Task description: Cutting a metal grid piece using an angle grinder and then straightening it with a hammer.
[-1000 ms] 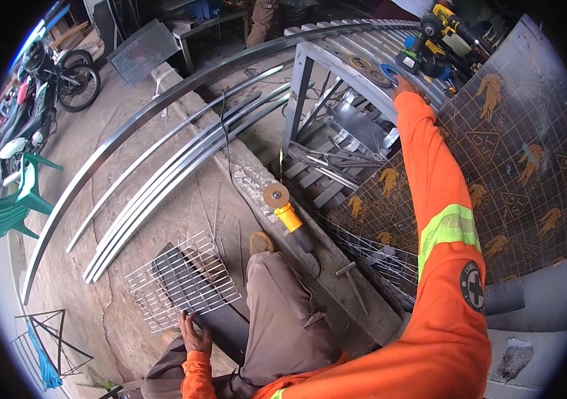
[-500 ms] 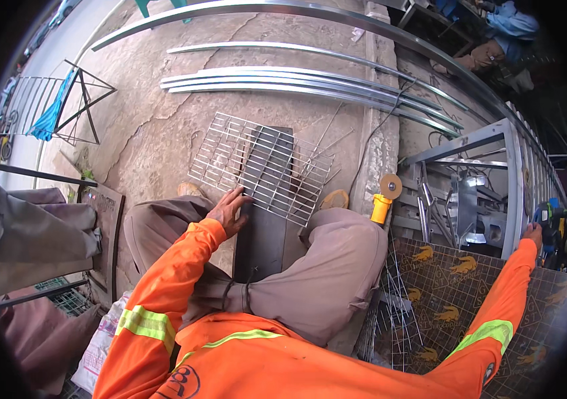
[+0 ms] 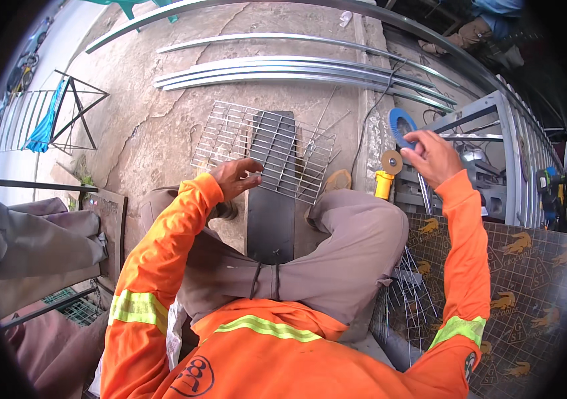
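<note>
My right hand (image 3: 437,158) is raised over the right knee, its fingers and thumb pinching the edge of a blue flap disc (image 3: 400,126). My left hand (image 3: 235,178) is at the lower left edge of a wire grid (image 3: 283,149), fingers bent and parted from the thumb, with nothing in them; whether it touches the wires I cannot tell. The grid lies tilted across a dark board (image 3: 270,226) between my legs. Just below the flap disc is a yellow tool (image 3: 384,185) with a brown round disc (image 3: 392,161) at its top.
Long metal bars (image 3: 283,66) lie on the concrete ahead. To the right are a grey metal frame (image 3: 506,159), a printed dark panel (image 3: 516,286) and power tools (image 3: 563,193). A folding stand (image 3: 80,110) with blue cloth is far left. Another person's legs (image 3: 466,40) show at the top right.
My right hand has come in from the power tools at far right and now holds the blue flap disc. My left hand has lifted slightly off the grid.
</note>
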Motion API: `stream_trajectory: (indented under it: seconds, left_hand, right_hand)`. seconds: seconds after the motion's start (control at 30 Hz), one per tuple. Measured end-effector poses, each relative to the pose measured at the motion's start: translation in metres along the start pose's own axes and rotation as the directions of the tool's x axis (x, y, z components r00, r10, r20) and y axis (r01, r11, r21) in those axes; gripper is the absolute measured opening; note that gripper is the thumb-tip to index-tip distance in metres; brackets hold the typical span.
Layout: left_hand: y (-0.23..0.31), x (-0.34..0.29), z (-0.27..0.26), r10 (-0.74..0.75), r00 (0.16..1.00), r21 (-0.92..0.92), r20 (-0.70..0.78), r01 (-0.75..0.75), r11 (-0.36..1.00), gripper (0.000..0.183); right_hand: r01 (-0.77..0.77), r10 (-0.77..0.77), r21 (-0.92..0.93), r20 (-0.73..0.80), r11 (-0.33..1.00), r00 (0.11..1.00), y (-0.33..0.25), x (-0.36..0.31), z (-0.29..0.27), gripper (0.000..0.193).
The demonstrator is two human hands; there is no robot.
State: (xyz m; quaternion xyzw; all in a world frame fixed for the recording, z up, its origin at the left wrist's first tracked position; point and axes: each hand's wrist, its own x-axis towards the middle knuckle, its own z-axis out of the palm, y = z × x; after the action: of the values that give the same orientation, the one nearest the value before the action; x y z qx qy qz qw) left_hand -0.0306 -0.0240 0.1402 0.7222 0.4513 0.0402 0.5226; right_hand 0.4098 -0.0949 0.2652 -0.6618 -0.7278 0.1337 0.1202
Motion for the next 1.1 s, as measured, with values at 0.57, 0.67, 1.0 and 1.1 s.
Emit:
stream_trajectory:
  seconds: [0.57,0.67,1.0,1.1]
  left_hand:
    - [-0.037,0.055,0.007,0.076,0.976,0.427,0.206,-0.159,0.890,0.042]
    - [-0.030,0.060,0.000,0.029,0.977,0.414,0.211,-0.116,0.903,0.036]
    - [-0.034,0.060,0.000,-0.058,0.964,0.455,0.259,-0.069,0.888,0.034]
    - [-0.030,0.062,-0.002,-0.121,0.947,0.441,0.296,-0.024,0.897,0.034]
  right_hand:
    - [-0.517,0.480,0.063,0.292,0.854,0.827,0.131,0.023,0.166,0.048]
    - [-0.851,0.859,0.249,0.111,0.463,0.499,0.238,-0.041,0.225,0.035]
    - [-0.935,0.917,0.174,0.205,0.309,0.342,0.226,-0.082,0.381,0.092]
    - [-0.947,0.945,-0.010,0.071,0.320,0.319,0.215,-0.064,0.372,0.083]
